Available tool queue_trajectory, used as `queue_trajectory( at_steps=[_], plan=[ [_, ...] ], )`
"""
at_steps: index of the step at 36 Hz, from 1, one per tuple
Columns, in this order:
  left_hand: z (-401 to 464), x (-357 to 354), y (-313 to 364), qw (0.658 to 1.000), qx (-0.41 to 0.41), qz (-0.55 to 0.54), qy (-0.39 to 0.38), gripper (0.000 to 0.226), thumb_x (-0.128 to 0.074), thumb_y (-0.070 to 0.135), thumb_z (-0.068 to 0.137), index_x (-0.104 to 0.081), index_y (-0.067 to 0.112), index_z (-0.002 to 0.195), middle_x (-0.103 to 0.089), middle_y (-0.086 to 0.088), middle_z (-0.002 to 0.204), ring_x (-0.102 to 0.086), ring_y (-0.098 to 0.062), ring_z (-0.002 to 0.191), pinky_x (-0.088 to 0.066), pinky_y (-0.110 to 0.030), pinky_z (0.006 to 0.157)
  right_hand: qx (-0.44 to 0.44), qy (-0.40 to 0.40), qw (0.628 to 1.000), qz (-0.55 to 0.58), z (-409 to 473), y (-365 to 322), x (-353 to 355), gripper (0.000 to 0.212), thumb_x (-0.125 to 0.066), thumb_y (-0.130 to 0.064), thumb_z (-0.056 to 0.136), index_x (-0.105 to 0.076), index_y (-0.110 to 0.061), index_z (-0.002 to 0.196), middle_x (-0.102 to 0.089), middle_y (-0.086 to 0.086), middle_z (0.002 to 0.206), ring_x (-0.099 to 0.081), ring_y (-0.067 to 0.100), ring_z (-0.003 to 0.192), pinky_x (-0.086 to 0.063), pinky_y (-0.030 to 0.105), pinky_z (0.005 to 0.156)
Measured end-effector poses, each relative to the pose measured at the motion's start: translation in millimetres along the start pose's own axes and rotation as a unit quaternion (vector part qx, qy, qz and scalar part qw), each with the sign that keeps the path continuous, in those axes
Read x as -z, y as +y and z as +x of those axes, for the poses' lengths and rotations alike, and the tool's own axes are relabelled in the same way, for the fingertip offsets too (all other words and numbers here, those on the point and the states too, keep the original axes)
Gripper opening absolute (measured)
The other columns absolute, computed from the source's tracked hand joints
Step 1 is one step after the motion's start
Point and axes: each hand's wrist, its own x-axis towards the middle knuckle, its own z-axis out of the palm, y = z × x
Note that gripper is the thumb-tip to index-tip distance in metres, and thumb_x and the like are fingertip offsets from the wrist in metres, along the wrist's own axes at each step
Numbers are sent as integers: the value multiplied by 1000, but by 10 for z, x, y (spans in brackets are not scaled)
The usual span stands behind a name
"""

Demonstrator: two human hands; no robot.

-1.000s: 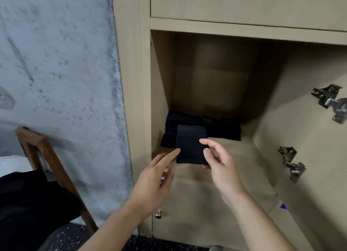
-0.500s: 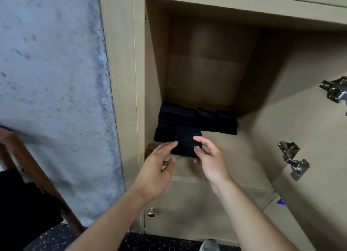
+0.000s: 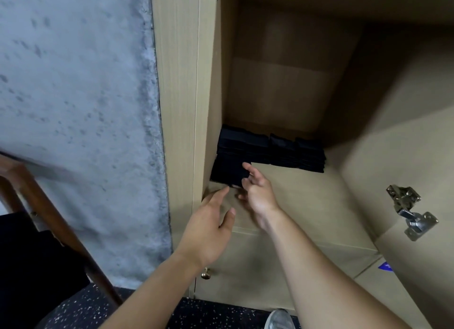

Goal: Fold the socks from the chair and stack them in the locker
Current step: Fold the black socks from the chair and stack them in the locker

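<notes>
Socks (image 3: 270, 151), dark and folded, are lying in stacks along the back of the locker (image 3: 307, 205) shelf, with one folded sock (image 3: 228, 172) sitting nearer the front at the left wall. The right hand (image 3: 258, 193) is touching that sock's right edge with relaxed, loosely spread fingers. The left hand (image 3: 208, 228) is hovering just below it, released, fingertips reaching toward its front edge. A wooden chair (image 3: 49, 218) is standing at lower left.

A mottled grey wall (image 3: 73, 107) fills the left. Below it, a brown wooden rail (image 3: 61, 228) slants over dark speckled floor (image 3: 81, 311). Shadow dims the top right.
</notes>
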Motion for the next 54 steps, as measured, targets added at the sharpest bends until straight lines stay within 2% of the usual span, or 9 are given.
queue_trajectory(
  at_steps=[4, 9, 17, 21, 27, 32, 40, 46, 54],
  plan=[
    [-6, 21, 11, 1000, -4, 0, 2, 56, -50, 32, 107, -31, 32, 159, -46, 6, 153, -52, -12, 134, -43, -32, 113, 8, -7, 998, -65, 90, 55, -33, 50, -48, -5, 106, -44, -24, 152, -60, 10, 111, -60, 22, 93, -52, 26, 68],
    [-7, 37, 9, 1000, -10, -4, 7, 55, -50, 33, 106, -32, 33, 158, -47, 8, 153, -51, -11, 135, -47, -35, 111, 43, -11, 972, -231, 131, 78, 13, 67, -60, -16, 102, -29, -26, 160, -51, 7, 152, -48, 22, 140, -38, 39, 119],
    [-33, 56, 29, 1000, -13, -6, 4, 56, -52, 35, 106, -31, 35, 158, -46, 10, 153, -51, -9, 134, -44, -30, 113, 54, 17, 927, -370, 178, 220, 118, 106, -68, -59, 72, -18, -30, 161, -62, 4, 141, -55, 25, 132, -45, 44, 112],
    [-37, 78, 39, 1000, -10, -9, 0, 57, -52, 35, 105, -30, 36, 158, -46, 11, 153, -51, -9, 135, -45, -31, 113, 109, 60, 892, -435, 64, 137, 155, 73, -76, -39, 87, -43, -28, 151, -67, -6, 133, -54, 24, 129, -42, 41, 109],
    [-17, 64, 37, 1000, -5, -10, -4, 57, -54, 36, 104, -32, 38, 157, -48, 8, 152, -52, -11, 133, -46, -33, 111, 160, 86, 875, -448, -20, 172, 168, 38, -78, -40, 85, -62, -29, 118, -65, -15, 76, -63, 15, 89, -51, 35, 84],
    [-19, 38, 39, 1000, -5, -12, -9, 58, -54, 37, 104, -31, 37, 157, -47, 9, 152, -50, -10, 136, -47, -36, 111, 158, 81, 880, -440, -34, 178, 108, 32, -75, -37, 89, -61, -28, 116, -71, -13, 82, -65, 13, 86, -41, 27, 70],
    [-12, 32, 53, 1000, -5, -7, -3, 56, -56, 35, 103, -35, 37, 155, -48, 11, 150, -55, -7, 124, -46, -26, 108, 130, 135, 898, -398, 30, 234, 23, 25, -74, -24, 88, -64, -30, 111, -72, -14, 90, -68, 14, 91, -53, 29, 80],
    [0, 14, 47, 1000, -8, -11, -8, 55, -56, 34, 103, -37, 37, 154, -45, 15, 152, -51, -8, 133, -45, -33, 113, 122, 152, 897, -397, 7, 197, -18, 13, -69, -26, 91, -63, -31, 100, -72, -13, 84, -67, 15, 87, -49, 27, 76],
    [-11, 16, 45, 1000, -12, -6, -4, 54, -57, 34, 103, -39, 36, 154, -46, 14, 152, -50, -8, 133, -45, -33, 113, 147, 87, 926, -337, -29, 189, -44, 10, -68, -23, 91, -67, -31, 97, -73, -16, 79, -66, 5, 77, -51, 24, 72]
  ],
)
